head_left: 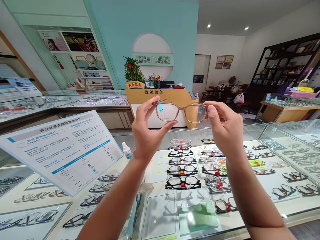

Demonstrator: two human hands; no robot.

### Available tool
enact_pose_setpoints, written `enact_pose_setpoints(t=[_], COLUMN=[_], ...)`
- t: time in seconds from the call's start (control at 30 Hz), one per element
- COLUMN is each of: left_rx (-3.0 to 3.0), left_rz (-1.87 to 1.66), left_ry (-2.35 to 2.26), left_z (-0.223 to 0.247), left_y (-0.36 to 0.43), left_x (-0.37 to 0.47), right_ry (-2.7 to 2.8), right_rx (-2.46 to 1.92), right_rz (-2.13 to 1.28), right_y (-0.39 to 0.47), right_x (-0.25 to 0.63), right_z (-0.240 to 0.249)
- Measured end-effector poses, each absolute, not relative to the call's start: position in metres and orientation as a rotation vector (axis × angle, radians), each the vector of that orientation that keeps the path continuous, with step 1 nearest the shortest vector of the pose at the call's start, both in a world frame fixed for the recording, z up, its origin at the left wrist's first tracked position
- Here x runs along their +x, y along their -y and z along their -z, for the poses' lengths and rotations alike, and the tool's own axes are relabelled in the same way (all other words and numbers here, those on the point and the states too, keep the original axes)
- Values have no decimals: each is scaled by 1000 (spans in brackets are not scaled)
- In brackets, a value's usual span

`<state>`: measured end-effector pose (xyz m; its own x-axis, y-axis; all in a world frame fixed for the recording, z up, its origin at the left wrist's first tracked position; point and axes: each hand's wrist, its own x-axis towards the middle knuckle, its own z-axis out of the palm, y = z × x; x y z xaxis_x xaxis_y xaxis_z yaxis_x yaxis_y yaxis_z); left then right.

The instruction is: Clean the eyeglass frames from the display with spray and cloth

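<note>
A pair of eyeglasses with a thin, pinkish clear frame is held up in mid-air above the glass display counter. My left hand grips its left end, with the fingers behind the rim and the thumb stretched under the left lens. At the other end my right hand pinches the right hinge between thumb and fingers. A small blue sticker shows on the left lens. Both lenses face me, and the temples are mostly hidden behind the front.
Below lie several rows of dark-framed glasses in the glass counter. A printed sign leans at the left, beside a small white bottle. A wooden cashier desk stands ahead; a shelf unit is at the far right.
</note>
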<state>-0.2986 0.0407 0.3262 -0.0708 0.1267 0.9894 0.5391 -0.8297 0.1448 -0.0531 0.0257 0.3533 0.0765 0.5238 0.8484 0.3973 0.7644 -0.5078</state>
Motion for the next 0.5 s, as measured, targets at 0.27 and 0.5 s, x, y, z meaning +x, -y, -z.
enact_pose_setpoints(t=[0.27, 0.5], left_rx=[-1960, -1970], left_rz=[2073, 2065], left_ry=[548, 588], left_z=[-322, -322], left_y=[-57, -56], left_x=[-303, -304], right_ry=[1554, 1528], right_rx=[-654, -487], right_rz=[-191, -367], right_y=[-27, -27], right_x=[-54, -54], right_z=[-353, -354])
